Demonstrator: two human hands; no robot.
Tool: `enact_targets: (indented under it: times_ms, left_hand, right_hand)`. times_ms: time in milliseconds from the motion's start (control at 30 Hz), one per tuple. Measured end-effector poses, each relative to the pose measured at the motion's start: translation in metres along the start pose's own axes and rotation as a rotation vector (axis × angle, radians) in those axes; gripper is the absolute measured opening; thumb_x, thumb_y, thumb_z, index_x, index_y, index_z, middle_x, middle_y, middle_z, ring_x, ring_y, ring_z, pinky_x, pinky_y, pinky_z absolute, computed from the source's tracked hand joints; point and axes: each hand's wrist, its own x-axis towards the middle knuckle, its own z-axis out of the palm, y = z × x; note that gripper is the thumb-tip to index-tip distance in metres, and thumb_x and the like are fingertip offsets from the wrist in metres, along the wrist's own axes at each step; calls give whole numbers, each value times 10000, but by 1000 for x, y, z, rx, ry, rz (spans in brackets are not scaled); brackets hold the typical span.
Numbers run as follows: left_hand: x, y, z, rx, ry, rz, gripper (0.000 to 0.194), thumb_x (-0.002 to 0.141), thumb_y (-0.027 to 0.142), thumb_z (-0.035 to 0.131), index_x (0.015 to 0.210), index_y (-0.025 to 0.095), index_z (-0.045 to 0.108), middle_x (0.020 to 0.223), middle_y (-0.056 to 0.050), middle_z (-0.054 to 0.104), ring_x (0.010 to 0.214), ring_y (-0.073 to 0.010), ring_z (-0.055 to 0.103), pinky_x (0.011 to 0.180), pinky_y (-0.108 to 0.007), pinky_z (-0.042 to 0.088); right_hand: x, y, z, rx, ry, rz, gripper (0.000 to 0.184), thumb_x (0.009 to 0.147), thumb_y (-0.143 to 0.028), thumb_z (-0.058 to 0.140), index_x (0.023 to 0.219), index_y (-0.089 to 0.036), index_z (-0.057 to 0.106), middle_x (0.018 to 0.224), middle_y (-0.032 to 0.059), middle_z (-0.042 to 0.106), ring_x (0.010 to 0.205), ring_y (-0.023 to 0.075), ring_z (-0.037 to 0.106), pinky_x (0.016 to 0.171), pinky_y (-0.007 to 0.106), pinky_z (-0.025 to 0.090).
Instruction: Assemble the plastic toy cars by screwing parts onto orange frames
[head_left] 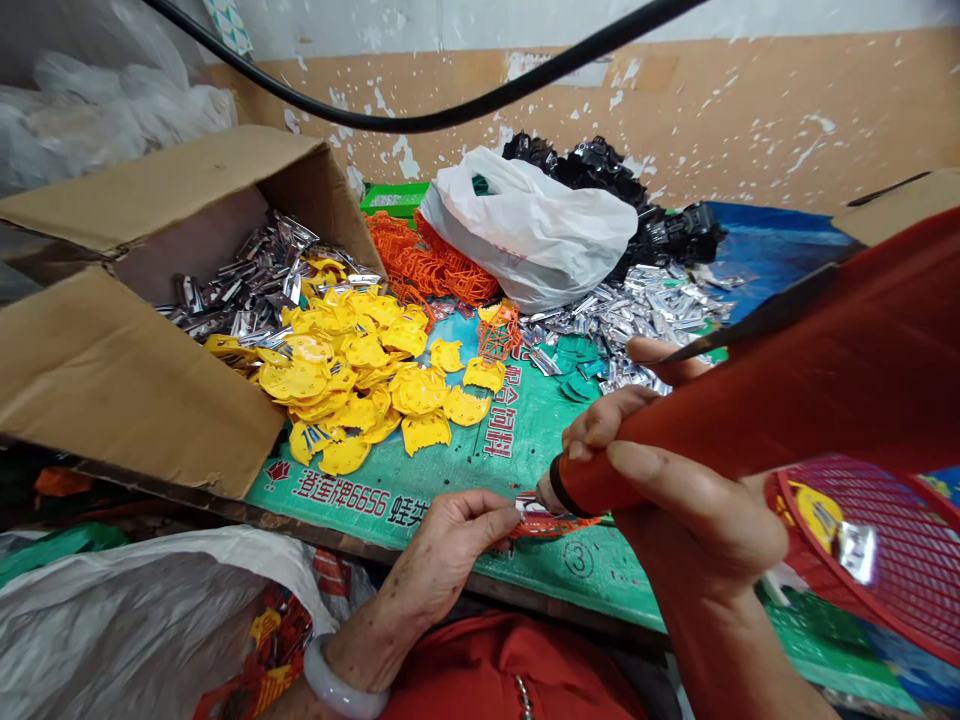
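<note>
My left hand pinches the end of an orange plastic lattice piece with a shiny silver part on it, low over the green sheet. A pale bangle circles my left wrist. My right hand is wrapped round a thick red electric screwdriver with a dark lever along its body. Its black-ringed nose points down at the orange piece, and the tip itself is hidden. A heap of yellow plastic parts lies beyond my left hand.
A cardboard box lies on its side at left, spilling silver parts. Behind are orange lattice pieces, a white bag and black parts. A red basket stands at right. Overhead hangs a black cable.
</note>
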Motion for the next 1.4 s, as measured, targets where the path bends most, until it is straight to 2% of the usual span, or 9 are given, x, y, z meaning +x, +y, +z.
enact_targets:
  times_ms: [200,533,767,933,1167,1400]
  left_hand:
    - [2,-6,-3,9,-14,-2,160,701,309,737,732,153,746,666,-2,648,637,-108,478,617,-244,328]
    - [0,-4,-3,35,-14,47,155,691,308,744,682,154,738,621,14,643,618,-107,463,603,-230,319]
    - [-1,-5,-1,-30,2,68,138,670,294,754,631,164,725,568,29,621,584,-108,454,625,-236,351]
    - [-2,-7,0,-43,20,89,149,635,289,770,609,153,714,596,14,643,620,-123,490,648,-245,365]
    - [-2,-11,-1,-32,34,89,163,633,294,764,611,144,704,614,-1,652,651,-139,507,675,-262,369]
    - [-5,-5,-3,-9,-9,117,143,658,287,753,614,159,708,593,20,622,627,-122,474,652,-249,349]
  right_hand:
    - [0,2,1,55,19,18,404,599,-151,696,993,-217,641,657,-32,626,552,150,591,516,310,502]
    - [-3,3,5,88,-3,14,415,583,-125,685,982,-218,618,612,-47,621,563,145,595,522,295,500]
    - [-5,9,4,104,-56,48,513,605,-113,659,1074,-269,521,628,-67,612,561,143,580,479,283,485]
    - [-4,9,3,93,-97,80,465,604,-120,643,1031,-246,508,594,-66,603,557,152,580,495,300,483]
    - [-5,15,4,47,-114,51,450,589,-98,629,993,-246,499,582,-80,602,547,131,567,579,316,489]
    - [-7,7,2,111,-171,40,490,588,-104,655,1037,-253,526,612,-68,604,558,144,566,511,300,479]
